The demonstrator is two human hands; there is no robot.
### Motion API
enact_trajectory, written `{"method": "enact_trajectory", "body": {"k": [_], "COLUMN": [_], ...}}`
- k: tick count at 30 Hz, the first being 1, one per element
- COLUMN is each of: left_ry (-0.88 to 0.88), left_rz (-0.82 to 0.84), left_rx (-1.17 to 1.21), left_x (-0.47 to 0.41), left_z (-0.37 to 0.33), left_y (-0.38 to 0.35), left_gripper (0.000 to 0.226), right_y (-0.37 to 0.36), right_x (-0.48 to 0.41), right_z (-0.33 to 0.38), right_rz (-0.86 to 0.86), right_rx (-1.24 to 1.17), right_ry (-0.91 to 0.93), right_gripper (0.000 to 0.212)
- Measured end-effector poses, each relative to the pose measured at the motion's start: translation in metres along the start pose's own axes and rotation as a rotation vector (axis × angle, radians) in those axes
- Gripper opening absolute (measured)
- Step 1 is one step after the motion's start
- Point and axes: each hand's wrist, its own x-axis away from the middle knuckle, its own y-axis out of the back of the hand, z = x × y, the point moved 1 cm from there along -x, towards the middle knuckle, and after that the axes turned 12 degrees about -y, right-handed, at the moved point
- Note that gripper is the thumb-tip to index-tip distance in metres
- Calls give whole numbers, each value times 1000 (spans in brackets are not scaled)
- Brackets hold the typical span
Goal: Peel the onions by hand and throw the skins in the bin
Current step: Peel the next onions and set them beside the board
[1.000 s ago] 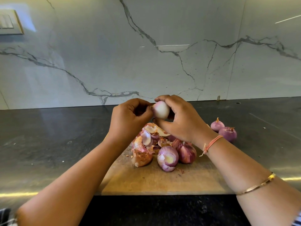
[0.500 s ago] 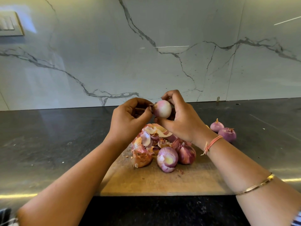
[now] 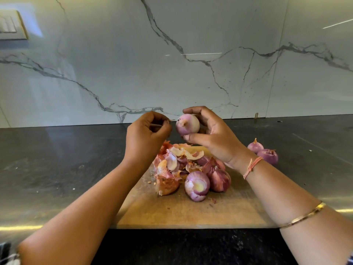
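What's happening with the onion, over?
Right hand holds onion. Left hand pinches skin strip, apart from it. Skins piled on board; no bin in view. Nothing in the way.

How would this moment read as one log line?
right hand: holds peeled onion | left hand: pinches skin strip | skins: piled on board

On board (image 3: pixel 191 213), skins (image 3: pixel 175 161) heaped — two onions (image 3: pixel 267 156) rightward on counter (image 3: pixel 57 169).

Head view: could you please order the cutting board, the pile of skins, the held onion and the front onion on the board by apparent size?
1. cutting board
2. pile of skins
3. front onion and held onion: about alike; their differing nearness to the camera leaves the order unsure.
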Motion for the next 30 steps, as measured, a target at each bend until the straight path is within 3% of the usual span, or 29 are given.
{"method": "enact_trajectory", "body": {"k": [4, 7, 9, 17, 30], "left_ry": [32, -7, -38, -131, -92], "left_rz": [3, 20, 25, 97, 78], "left_rx": [-23, -38, -47, 186, 223], "left_x": [1, 2, 1, 3, 4], "left_z": [0, -2, -3, -8, -10], "left_y": [1, 0, 0, -2, -5], "left_gripper": [17, 26, 18, 22, 24], "right_y": [2, 4, 5, 1, -5], "right_x": [1, -3, -3, 0, 3], "right_z": [1, 1, 2, 3, 4], "right_rz": [53, 39, 47, 74, 116], "right_rx": [-170, -315, -346, -258, -195], "right_ry": [-106, -161, -187, -186, -179], "right_gripper": [41, 38, 38, 19, 29]}}
